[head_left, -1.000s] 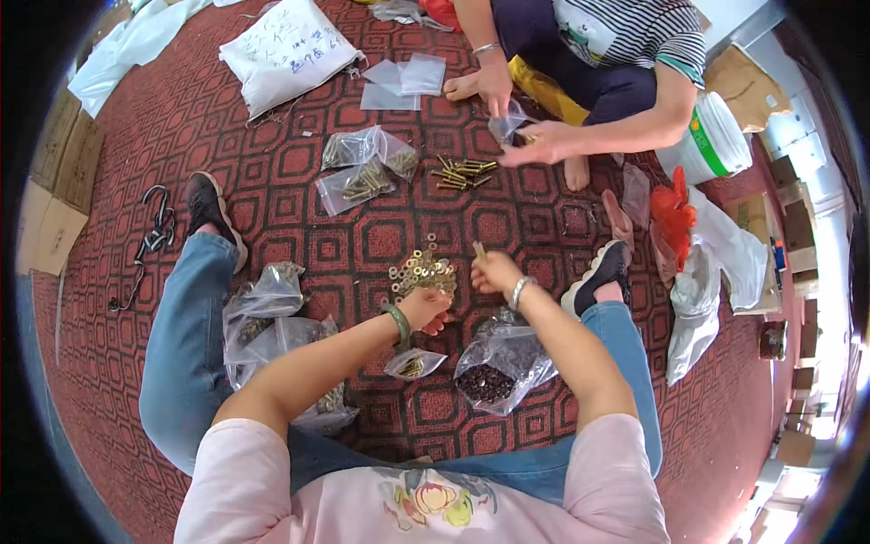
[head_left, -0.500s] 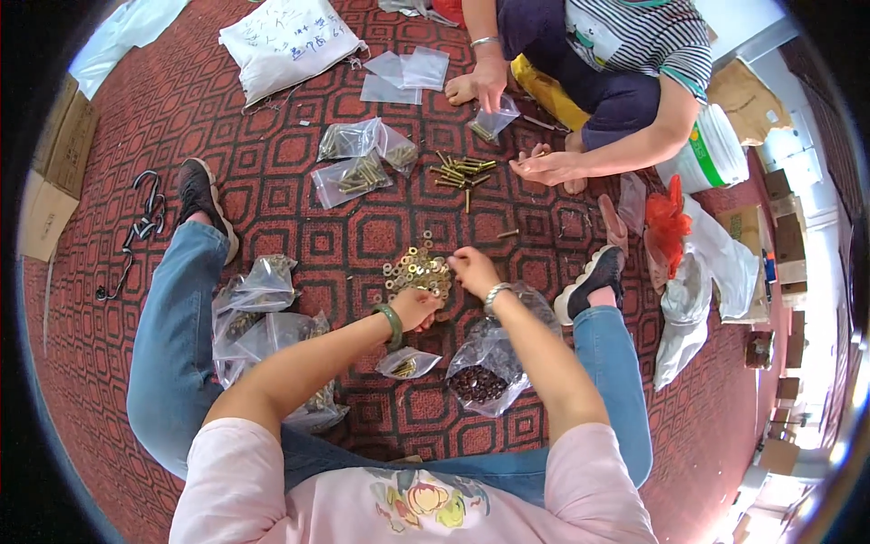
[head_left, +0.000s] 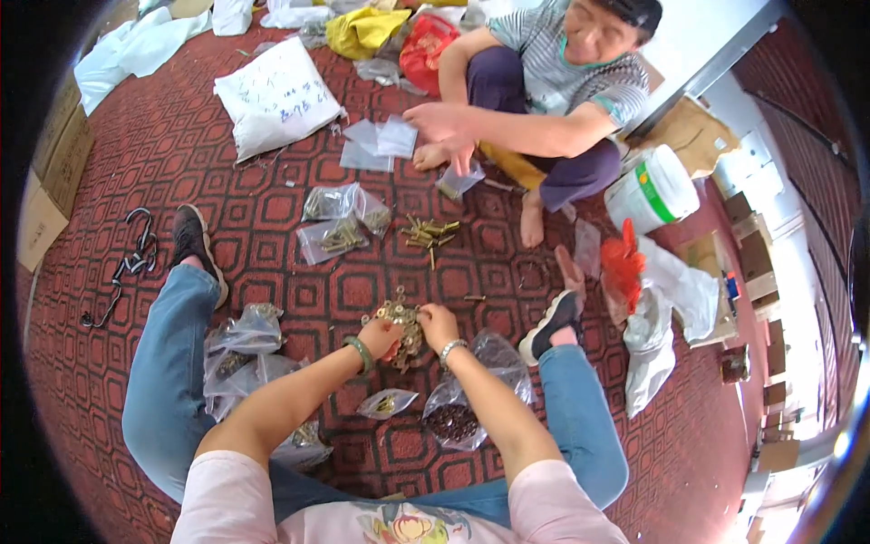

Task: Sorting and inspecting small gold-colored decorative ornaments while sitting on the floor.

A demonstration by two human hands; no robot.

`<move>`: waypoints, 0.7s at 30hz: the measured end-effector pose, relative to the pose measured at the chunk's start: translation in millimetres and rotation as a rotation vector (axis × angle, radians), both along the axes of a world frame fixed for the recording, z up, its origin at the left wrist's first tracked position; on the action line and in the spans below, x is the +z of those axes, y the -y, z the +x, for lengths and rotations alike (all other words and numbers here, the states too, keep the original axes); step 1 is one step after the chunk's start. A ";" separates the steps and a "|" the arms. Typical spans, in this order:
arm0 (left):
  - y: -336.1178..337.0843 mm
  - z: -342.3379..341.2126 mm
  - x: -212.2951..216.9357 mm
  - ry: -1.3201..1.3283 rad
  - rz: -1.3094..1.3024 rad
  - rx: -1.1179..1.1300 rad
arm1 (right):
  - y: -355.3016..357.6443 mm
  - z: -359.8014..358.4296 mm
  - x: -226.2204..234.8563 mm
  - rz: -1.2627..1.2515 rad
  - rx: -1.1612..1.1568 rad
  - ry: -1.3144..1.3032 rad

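A heap of small brass-coloured washers (head_left: 400,316) lies on the red patterned carpet (head_left: 272,272) between my legs. My left hand (head_left: 381,339), with a green bangle at the wrist, rests on the heap's near side with fingers curled into the pieces. My right hand (head_left: 439,325), with a bead bracelet, presses on the heap's right side. Whether either hand pinches a piece is hidden. A small clear bag (head_left: 387,403) lies under my left forearm. A bigger clear bag of dark parts (head_left: 456,419) sits by my right forearm.
Another person sits opposite, one hand holding a small clear bag (head_left: 456,179). Loose brass screws (head_left: 428,235) and filled clear bags (head_left: 343,220) lie between us. Crumpled plastic bags (head_left: 237,354) rest by my left leg. A white sack (head_left: 277,94), a white bucket (head_left: 654,189) and black hooks (head_left: 127,263) lie around.
Both my hands have closed in on the washer heap. The view tilted, bringing the other person more into sight; their hands have risen from the floor with a small bag.
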State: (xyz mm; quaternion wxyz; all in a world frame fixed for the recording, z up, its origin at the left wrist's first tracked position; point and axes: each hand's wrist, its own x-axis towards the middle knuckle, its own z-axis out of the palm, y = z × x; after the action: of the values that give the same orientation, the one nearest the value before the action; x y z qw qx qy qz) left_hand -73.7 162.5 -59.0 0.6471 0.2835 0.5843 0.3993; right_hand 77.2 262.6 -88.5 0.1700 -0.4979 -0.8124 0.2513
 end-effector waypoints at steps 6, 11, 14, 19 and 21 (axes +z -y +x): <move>-6.9 0.9 14.7 0.055 -0.029 0.078 | 24.5 -10.5 51.8 -0.482 -0.218 -0.398; 6.6 2.1 11.5 0.095 -0.041 0.111 | 62.3 -8.9 57.4 -0.288 -0.063 -0.313; -2.7 14.4 22.3 0.128 -0.131 0.158 | 77.2 -4.6 51.4 -0.137 0.034 -0.347; 7.3 6.3 20.4 0.165 -0.202 0.203 | 72.2 -3.3 69.0 -0.521 0.009 -0.442; 14.4 8.2 15.8 0.175 -0.185 0.189 | 70.2 0.1 70.0 -0.482 -0.008 -0.390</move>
State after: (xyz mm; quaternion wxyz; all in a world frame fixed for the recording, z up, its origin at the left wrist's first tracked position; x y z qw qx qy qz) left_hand -65.5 148.1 -43.3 0.6786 0.1305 0.5840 0.4259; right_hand 77.3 192.4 -18.6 0.2008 -0.4696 -0.6795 0.5267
